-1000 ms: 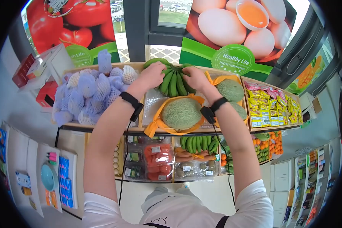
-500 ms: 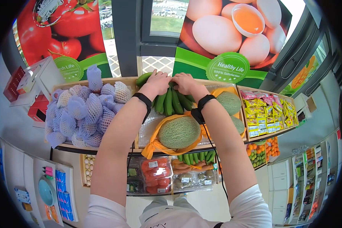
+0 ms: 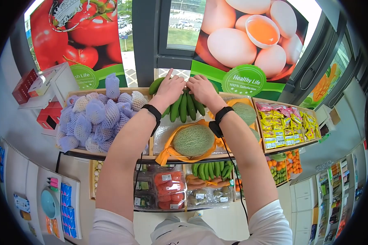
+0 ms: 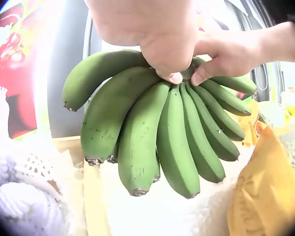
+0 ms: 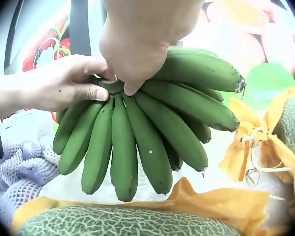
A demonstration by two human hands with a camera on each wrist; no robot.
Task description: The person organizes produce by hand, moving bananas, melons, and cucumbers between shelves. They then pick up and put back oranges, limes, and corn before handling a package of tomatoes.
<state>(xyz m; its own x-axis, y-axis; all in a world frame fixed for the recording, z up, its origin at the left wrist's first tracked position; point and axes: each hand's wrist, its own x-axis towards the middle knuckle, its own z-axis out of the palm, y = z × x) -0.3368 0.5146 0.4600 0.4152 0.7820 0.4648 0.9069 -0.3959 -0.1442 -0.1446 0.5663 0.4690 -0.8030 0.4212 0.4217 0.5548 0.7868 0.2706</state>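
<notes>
A bunch of green bananas (image 3: 183,107) fans downward at the back of the middle compartment, over its clear plastic lining. My left hand (image 3: 170,88) grips the bunch at its crown, thumb in front. Beside it, my right hand (image 3: 202,88) pinches the same crown from the other side. In the left wrist view the bananas (image 4: 179,142) spread below both thumbs, their tips over the lining. Seen from the right wrist, the thumbs press close together at the crown above the bananas (image 5: 123,147). The fingers behind the crown are mostly hidden.
A netted melon (image 3: 193,139) in orange cloth lies just in front of the bunch, with more melons (image 3: 244,113) to the right. Foam-netted fruit (image 3: 95,112) fills the left compartment. Yellow snack packets (image 3: 288,124) stand at right. Packed produce (image 3: 169,185) sits on the lower shelf.
My hands have come from the two sides of the banana bunch to its crown, closer together. The bananas now hang more steeply toward me. The head view has also shifted.
</notes>
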